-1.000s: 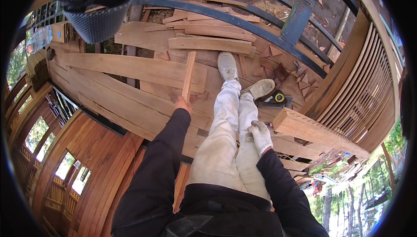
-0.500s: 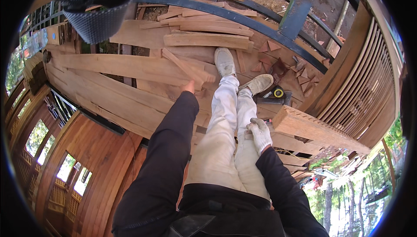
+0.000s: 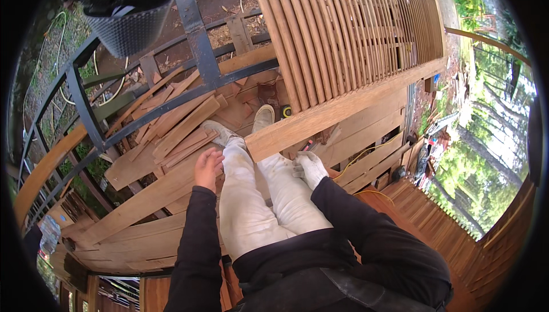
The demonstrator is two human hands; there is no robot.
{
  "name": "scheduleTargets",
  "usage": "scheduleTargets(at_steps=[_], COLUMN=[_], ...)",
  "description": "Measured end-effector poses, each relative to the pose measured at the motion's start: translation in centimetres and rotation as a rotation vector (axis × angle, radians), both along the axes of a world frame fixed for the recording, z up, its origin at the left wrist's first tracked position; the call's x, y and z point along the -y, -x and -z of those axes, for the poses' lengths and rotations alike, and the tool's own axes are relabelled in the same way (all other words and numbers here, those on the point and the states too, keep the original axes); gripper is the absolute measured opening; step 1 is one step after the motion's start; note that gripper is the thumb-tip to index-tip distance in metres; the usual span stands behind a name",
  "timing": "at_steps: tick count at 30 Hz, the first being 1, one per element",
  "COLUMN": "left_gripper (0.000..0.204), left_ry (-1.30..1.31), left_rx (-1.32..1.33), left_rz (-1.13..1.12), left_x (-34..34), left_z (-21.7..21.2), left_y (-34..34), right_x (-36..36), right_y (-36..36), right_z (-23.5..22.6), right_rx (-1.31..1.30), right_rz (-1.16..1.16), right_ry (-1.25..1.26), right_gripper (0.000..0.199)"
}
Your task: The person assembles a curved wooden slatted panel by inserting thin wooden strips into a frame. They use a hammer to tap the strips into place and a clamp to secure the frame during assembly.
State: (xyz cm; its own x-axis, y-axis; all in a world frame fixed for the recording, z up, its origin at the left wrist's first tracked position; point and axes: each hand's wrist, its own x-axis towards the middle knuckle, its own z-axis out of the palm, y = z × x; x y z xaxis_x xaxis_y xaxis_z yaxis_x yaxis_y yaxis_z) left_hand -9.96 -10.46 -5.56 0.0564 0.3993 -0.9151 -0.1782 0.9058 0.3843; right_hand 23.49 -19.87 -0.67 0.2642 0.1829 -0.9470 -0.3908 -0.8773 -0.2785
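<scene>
My left hand [image 3: 209,168], bare, hovers beside my left leg with its fingers apart and nothing in it. Close to it lies a stack of cut wooden strips [image 3: 189,126] on the planks. My right hand [image 3: 311,169], in a white glove, is held by my right thigh. Its fingers are curled in, and what they hold, if anything, is hidden. Just past the glove shows a small red and black object [image 3: 307,145], too small to name. A slatted wooden panel [image 3: 343,37] stands in front of me, its thick bottom rail [image 3: 320,120] reaching over toward my legs.
A dark metal frame [image 3: 197,37] crosses ahead of my feet, with wood scraps around it. Near my shoe sits a yellow and black tape measure [image 3: 286,111]. Wide planks [image 3: 137,209] run off left. An orange cord [image 3: 374,193] lies at right.
My view has swung to the right, bringing the slatted panel in front of me. My left hand has come off the wooden piece it was touching. The gloved right hand stays curled by my thigh.
</scene>
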Motion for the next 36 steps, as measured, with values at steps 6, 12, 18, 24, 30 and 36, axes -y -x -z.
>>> scheduleTargets(at_steps=[6, 12, 18, 24, 30, 36], left_gripper=[0.048, 0.062, 0.042, 0.038, 0.035, 0.032], left_ry=[-0.214, -0.096, -0.155, -0.198, -0.215, -0.219], left_rx=[0.322, 0.453, 0.332, 0.267, 0.241, 0.230], left_rz=[0.173, 0.199, 0.131, 0.112, 0.105, 0.132], left_x=[-14.6, -18.4, -16.6, -15.7, -15.4, -15.6], left_z=[-7.0, -5.6, -4.7, -4.6, -4.8, -5.3], left_y=[-10.1, -20.3, -23.1, -23.1, -23.3, -23.4], right_x=[-2.7, -5.4, -2.9, -8.3, -8.7, -9.3], right_y=[-0.4, 1.6, 4.2, 1.7, 1.2, 2.3], right_z=[-1.8, -2.2, -0.8, -3.3, -3.5, -3.6], right_rx=[-0.155, -0.192, -0.107, -0.123, -0.140, -0.089], right_rz=[0.625, 0.711, 0.355, 0.153, 0.138, 0.260], right_ry=[-0.308, -0.330, -0.315, -0.221, -0.254, -0.315], right_gripper=[0.050, 0.068, 0.038, 0.033, 0.025, 0.013])
